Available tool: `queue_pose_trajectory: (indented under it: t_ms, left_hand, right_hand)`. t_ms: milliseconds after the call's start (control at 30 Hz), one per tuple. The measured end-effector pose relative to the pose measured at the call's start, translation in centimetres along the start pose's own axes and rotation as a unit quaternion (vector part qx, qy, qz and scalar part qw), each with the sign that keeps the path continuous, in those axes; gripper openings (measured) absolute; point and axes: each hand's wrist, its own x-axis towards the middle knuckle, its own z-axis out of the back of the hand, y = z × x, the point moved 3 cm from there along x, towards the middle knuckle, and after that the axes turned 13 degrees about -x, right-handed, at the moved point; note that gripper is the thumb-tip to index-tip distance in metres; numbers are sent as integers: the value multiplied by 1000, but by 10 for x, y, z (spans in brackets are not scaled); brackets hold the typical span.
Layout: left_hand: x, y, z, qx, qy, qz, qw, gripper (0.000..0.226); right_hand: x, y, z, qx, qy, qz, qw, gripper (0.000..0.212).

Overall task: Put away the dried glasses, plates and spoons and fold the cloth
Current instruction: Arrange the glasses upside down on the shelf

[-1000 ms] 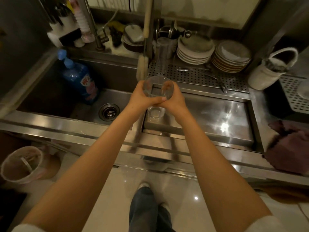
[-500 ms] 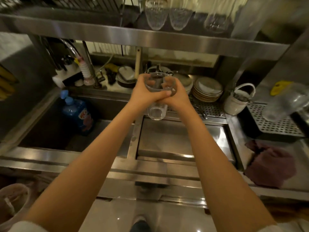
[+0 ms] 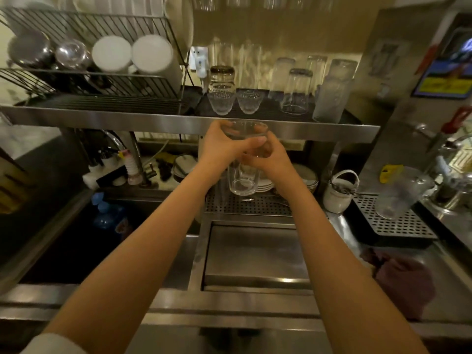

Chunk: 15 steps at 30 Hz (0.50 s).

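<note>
Clear glass (image 3: 242, 181): tall, smooth-walled tumbler, upright, held in mid-air just before the steel shelf (image 3: 153, 121) edge, above the perforated drainer (image 3: 255, 208). Left hand (image 3: 224, 146) wraps the rim end; right hand (image 3: 270, 159) curls round the mid-wall. Likely light, rigid, fragile, slippery if damp; best gripped by the wall, not the lip. Shelf glasses (image 3: 296, 95) stand inverted.

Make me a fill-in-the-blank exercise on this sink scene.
The left hand and right hand together hold a clear ____.
The white plates stand in the wire ____ at upper left.
The crumpled cloth lies on the counter at the person's ____.
Missing: glass; rack; right.
</note>
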Motion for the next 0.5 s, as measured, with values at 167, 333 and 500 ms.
queue_pose_trajectory:
  t_ms: [167,333,500]
  left_hand:
    - [8,-16,1,-6,4,-8,1000,68]
    - [14,-18,5,-32,17,11,999,67]
    - [23,-22,15,-19,41,-13,999,77]
  right_hand:
    - [0,-10,-1,-48,44,-42,997,68]
    - [1,-18,-3,-54,47,-64,995,61]
    - [6,-12,0,-63,-26,-43,997,58]
